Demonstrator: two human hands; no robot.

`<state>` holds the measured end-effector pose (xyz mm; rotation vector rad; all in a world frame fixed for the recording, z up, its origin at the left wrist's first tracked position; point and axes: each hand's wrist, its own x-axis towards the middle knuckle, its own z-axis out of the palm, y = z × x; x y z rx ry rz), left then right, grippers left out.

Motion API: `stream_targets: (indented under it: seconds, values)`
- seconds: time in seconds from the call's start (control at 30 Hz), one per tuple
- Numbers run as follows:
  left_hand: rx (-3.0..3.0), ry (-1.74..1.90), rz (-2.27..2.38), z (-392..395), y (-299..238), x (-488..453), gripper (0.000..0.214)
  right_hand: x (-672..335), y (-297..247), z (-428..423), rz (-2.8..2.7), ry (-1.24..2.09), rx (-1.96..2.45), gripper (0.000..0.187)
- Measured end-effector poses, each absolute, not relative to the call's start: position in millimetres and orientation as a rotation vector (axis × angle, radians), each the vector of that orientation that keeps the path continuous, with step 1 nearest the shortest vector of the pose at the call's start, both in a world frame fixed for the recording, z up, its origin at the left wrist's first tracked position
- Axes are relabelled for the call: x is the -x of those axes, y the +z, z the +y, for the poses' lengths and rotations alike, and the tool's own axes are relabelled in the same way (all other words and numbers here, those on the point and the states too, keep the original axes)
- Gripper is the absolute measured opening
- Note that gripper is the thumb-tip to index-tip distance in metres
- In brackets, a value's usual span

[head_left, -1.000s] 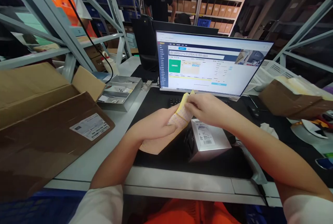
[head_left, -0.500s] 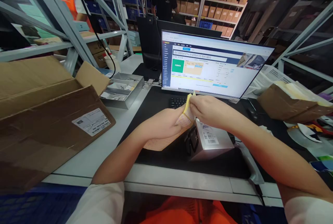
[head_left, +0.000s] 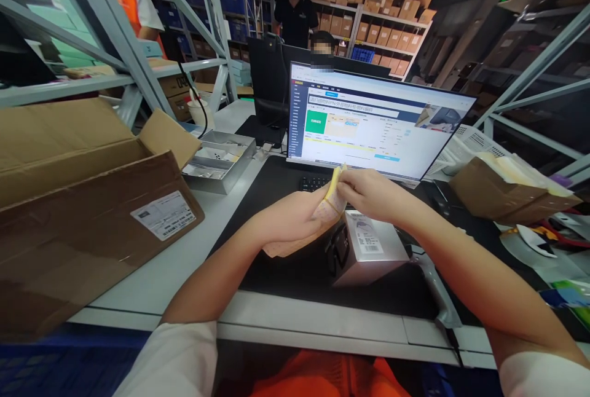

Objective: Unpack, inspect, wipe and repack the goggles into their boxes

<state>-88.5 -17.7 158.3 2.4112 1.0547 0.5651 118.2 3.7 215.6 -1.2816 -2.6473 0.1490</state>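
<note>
My left hand [head_left: 297, 216] is closed around a folded, yellow-edged paper piece [head_left: 332, 203], pale with faint markings. Its tan lower part [head_left: 281, 248] hangs out below the palm. At its upper edge, the fingers of my right hand [head_left: 369, 191] pinch the paper; the exact fingertip contact is partly hidden. Just below my right hand stands a silver-grey box [head_left: 375, 255] with a printed label and a dark product picture on its side. Both hands are above the black desk mat [head_left: 286, 280], in front of the keyboard [head_left: 313, 184].
A monitor [head_left: 350, 139] stands behind my hands. To the left are a large open carton [head_left: 92, 237] and a metal parts tray [head_left: 225, 172]. A handheld scanner [head_left: 436, 289] lies right of the silver box, with a tape roll [head_left: 530, 243] and another carton [head_left: 502, 188] beyond.
My view has shifted slightly, and a person's head now shows above the monitor. Both hands keep their hold on the paper with hardly any movement.
</note>
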Motion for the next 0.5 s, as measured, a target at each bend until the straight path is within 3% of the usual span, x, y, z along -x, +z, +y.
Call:
stream_targets:
  seconds: [0.23,0.37,0.5]
  values:
    - [-2.376,0.676,1.206,-19,148,81,0.067,-104,204,10,-2.410,0.068,1.375,0.019]
    - [-2.205,0.778,1.055,7,141,99,0.081,-122,199,18,-2.226,0.130,1.262,0.013]
    - [-1.885,0.940,1.135,59,124,143,0.072,-166,198,8,-2.284,0.101,1.162,0.011]
